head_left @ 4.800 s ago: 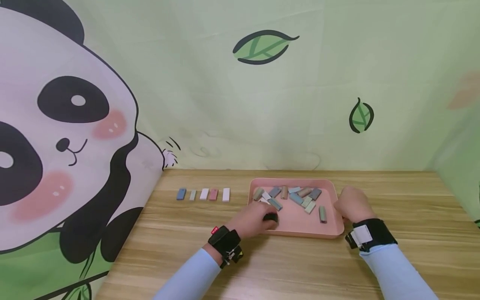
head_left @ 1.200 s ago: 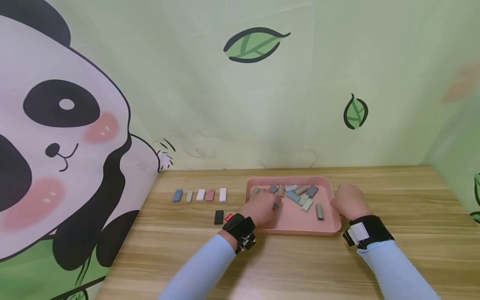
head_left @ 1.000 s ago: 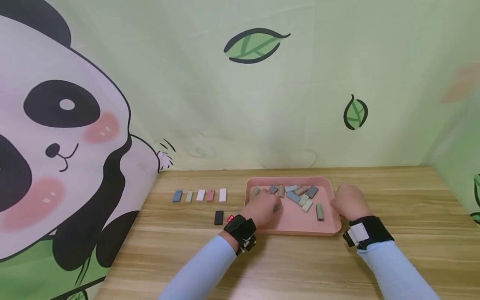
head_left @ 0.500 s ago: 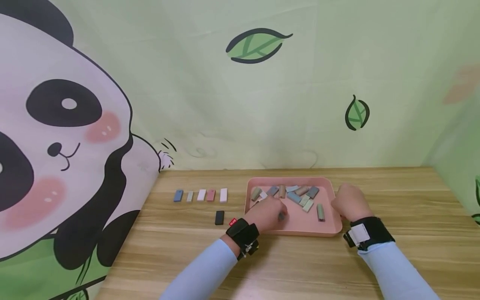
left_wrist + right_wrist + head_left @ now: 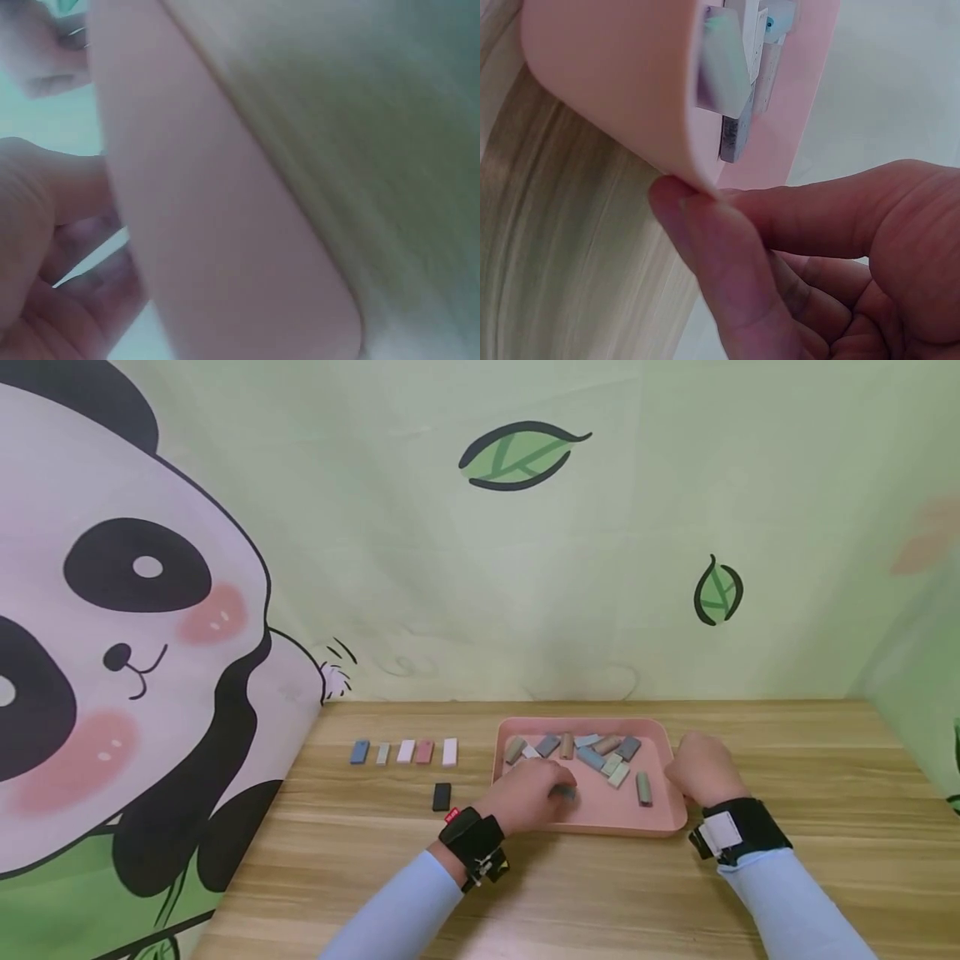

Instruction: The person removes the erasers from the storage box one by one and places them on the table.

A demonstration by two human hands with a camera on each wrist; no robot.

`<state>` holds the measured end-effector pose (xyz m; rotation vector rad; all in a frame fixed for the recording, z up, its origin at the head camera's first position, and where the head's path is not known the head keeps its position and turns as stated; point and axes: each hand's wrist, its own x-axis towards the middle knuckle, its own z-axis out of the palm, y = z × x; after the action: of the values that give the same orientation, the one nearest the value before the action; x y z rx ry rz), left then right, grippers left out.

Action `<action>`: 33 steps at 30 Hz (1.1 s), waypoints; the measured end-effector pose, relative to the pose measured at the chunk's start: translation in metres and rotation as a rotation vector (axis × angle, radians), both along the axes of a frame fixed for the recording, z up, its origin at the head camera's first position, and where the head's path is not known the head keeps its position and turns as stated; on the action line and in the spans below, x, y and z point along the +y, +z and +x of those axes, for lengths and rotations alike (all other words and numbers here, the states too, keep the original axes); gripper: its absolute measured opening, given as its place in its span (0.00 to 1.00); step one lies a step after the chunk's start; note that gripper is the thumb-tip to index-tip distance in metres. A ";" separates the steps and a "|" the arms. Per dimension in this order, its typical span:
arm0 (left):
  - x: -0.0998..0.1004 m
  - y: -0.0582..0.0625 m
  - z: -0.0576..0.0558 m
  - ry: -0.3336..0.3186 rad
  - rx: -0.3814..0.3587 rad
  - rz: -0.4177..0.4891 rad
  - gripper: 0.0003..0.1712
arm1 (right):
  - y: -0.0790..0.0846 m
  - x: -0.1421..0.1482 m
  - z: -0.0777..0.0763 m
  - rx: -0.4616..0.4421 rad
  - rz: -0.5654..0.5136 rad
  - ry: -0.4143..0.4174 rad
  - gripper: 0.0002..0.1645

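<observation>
My left hand (image 5: 528, 796) reaches into the left front of a pink tray (image 5: 615, 820), its fingers curled round a small blue-grey block (image 5: 567, 792), which is mostly covered by the fingers. In the left wrist view the tray's wall hides the fingertips and the block. My right hand (image 5: 705, 768) pinches the tray's right rim between thumb and fingers, plainly seen in the right wrist view. Other small blocks lie loose in the tray: a green rounded one (image 5: 644, 788) apart at the right, a blue one (image 5: 590, 757), a brown one (image 5: 567, 745) and several more towards the back.
Left of the tray, small flat blocks stand in a row on the wooden table (image 5: 360, 877): blue (image 5: 360, 752), grey-green (image 5: 383, 752), white (image 5: 406, 751), red (image 5: 425, 752) and white (image 5: 450, 752). A black block (image 5: 442, 797) lies in front of them. A printed cloth (image 5: 405, 543) hangs behind.
A black block held by my left hand earlier now lies on the table. The left hand has returned to the tray and drawn a blue-grey block towards its front. My right hand stays at the rim.
</observation>
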<state>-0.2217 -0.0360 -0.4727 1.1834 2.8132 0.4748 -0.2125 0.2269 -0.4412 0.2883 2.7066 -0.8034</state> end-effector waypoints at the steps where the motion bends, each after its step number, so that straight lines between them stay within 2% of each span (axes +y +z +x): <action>1: -0.003 0.001 0.000 0.014 -0.009 0.043 0.09 | 0.000 0.000 0.000 0.003 -0.001 0.002 0.11; 4: -0.013 0.008 -0.002 0.043 -0.011 0.155 0.09 | -0.001 0.000 0.000 0.007 -0.005 0.003 0.11; 7: -0.026 0.018 -0.004 0.108 -0.046 0.242 0.09 | -0.002 0.000 0.002 0.006 -0.015 0.003 0.11; 11: -0.050 0.031 -0.007 0.280 -0.068 0.328 0.13 | -0.002 0.000 0.003 0.002 -0.024 0.001 0.12; 14: -0.070 0.037 -0.010 0.419 -0.019 0.351 0.16 | -0.002 0.000 0.003 0.004 -0.022 0.003 0.12; 18: -0.095 0.040 -0.011 0.545 -0.008 0.385 0.16 | -0.002 0.001 0.003 0.006 -0.021 0.007 0.12; 23: -0.122 0.037 -0.010 0.671 -0.027 0.420 0.12 | -0.001 0.001 0.003 0.008 -0.020 0.011 0.12; 28: -0.144 0.024 -0.010 0.784 -0.025 0.378 0.11 | 0.000 0.002 0.003 0.013 -0.017 0.012 0.12; 33: -0.157 0.009 -0.009 0.846 -0.008 0.320 0.14 | 0.001 0.001 0.003 0.014 -0.019 0.011 0.12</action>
<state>-0.2308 -0.1929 -0.4640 -0.0801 3.1842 0.9748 -0.2098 0.2281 -0.4400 0.2647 2.7094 -0.8300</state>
